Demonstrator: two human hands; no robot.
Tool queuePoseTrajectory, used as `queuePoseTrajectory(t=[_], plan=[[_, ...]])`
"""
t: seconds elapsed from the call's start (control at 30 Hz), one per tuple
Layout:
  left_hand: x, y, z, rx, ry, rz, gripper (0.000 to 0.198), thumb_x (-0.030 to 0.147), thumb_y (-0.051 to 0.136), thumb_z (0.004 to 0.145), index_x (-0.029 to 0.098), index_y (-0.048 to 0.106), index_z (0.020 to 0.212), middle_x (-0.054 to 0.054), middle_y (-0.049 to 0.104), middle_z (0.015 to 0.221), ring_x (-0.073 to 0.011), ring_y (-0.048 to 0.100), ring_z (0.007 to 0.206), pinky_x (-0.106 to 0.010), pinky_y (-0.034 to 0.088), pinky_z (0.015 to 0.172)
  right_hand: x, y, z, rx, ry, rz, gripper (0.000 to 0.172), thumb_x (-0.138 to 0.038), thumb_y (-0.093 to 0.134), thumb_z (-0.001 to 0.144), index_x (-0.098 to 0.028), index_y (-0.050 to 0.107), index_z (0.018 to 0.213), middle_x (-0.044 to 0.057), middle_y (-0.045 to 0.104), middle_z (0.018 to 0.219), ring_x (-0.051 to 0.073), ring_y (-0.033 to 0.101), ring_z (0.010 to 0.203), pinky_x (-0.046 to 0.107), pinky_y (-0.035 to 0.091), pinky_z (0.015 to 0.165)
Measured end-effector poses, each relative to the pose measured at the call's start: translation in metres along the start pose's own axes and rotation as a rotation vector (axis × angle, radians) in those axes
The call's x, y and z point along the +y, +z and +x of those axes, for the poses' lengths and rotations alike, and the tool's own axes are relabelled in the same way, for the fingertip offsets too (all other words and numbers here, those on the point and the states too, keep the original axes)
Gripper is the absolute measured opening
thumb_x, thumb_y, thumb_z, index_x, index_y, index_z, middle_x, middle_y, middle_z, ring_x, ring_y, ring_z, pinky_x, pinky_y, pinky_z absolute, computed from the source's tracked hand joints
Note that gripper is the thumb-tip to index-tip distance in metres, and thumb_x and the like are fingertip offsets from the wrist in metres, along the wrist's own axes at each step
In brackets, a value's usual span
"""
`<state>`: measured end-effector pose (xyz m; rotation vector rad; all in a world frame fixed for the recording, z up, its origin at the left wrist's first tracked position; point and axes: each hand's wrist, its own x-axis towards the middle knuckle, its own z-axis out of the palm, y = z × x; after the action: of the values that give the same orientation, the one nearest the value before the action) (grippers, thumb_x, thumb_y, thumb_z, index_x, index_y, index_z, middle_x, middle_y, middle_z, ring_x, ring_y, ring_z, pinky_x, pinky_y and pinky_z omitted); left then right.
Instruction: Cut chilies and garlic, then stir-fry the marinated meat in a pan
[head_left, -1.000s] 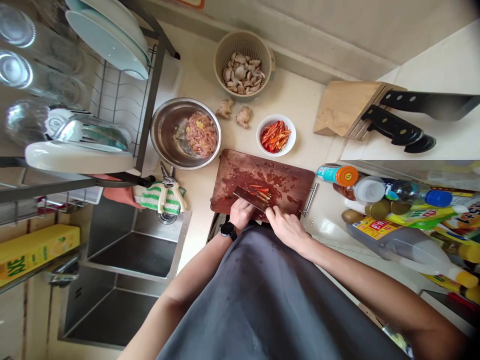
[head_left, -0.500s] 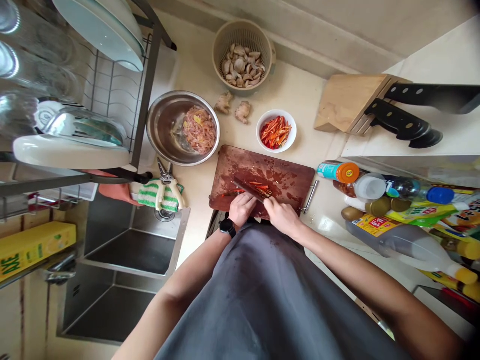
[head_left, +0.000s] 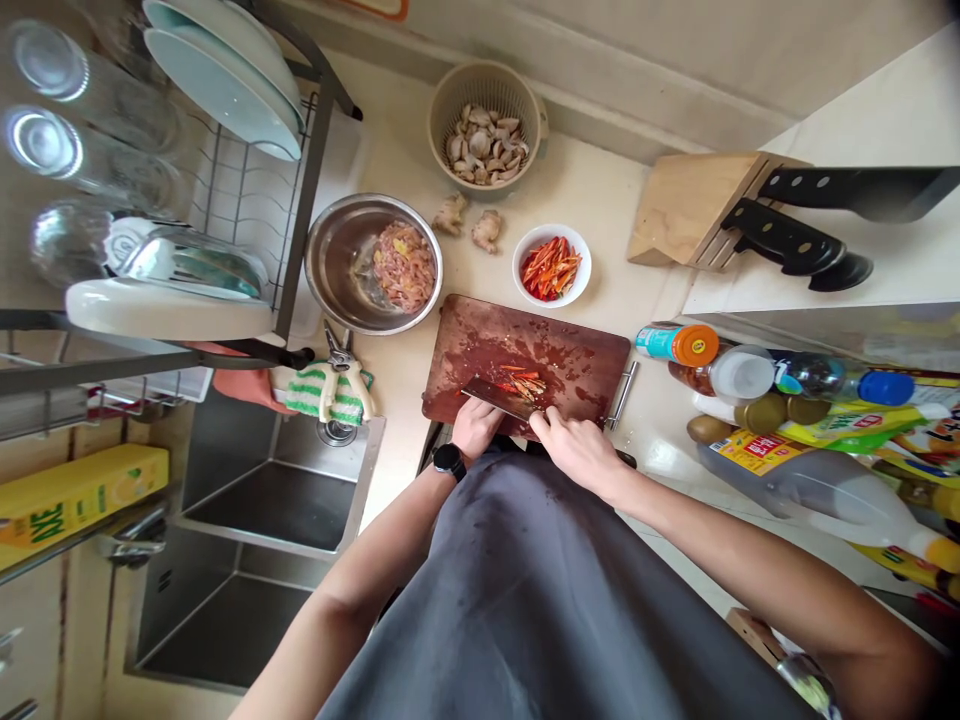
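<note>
My right hand (head_left: 574,445) grips a kitchen knife (head_left: 499,398), its dark blade angled left across the near part of a reddish-brown cutting board (head_left: 536,335). My left hand (head_left: 477,425) is at the board's near left edge, fingers bent together close against the blade's near side; what they hold, if anything, is hidden. Just beyond the blade lies a small pile of cut red chili strips (head_left: 525,382). Behind the board stands a white bowl (head_left: 518,283) of sliced red chili (head_left: 551,267).
A steel bowl (head_left: 322,250) of raw meat strips, two ginger pieces (head_left: 486,231) and a colander (head_left: 439,130) of garlic stand behind. Right are a knife block (head_left: 679,210) and bottles (head_left: 690,345). Left are a dish rack (head_left: 304,220), garden shears (head_left: 341,375) and a sink (head_left: 277,500).
The knife has moved toward me and left, away from the chili strips, which now show more fully. My left hand has shifted slightly left and nearer. The whole view has shifted a little.
</note>
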<state>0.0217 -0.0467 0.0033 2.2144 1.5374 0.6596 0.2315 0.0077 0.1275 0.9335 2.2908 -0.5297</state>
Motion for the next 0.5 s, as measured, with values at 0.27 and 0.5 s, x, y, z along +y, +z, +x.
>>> queuePoseTrajectory(t=[0.27,0.5], plan=[[0.002,0.000,0.001,-0.012,-0.033,-0.046,0.033,0.025,0.044,0.104,0.019,0.070,0.085,-0.006,0.066,0.077,-0.0199,0.059,0.078,-0.034,0.047,0.072,0.002,-0.001,0.025,-0.010,-0.059,0.056,0.034,-0.017,0.020,0.104,-0.017,0.047,0.124,0.017,0.064,0.116,0.023,0.074,0.089,0.028,0.053,0.067],[0.011,-0.001,0.008,0.033,-0.049,-0.016,0.026,0.023,0.047,0.102,0.018,0.072,0.099,-0.009,0.072,0.095,-0.0217,0.063,0.093,-0.035,0.049,0.079,0.004,0.005,0.017,0.013,0.027,0.059,0.039,-0.013,0.020,0.102,-0.016,0.043,0.133,0.017,0.063,0.120,0.023,0.074,0.087,0.028,0.051,0.066]])
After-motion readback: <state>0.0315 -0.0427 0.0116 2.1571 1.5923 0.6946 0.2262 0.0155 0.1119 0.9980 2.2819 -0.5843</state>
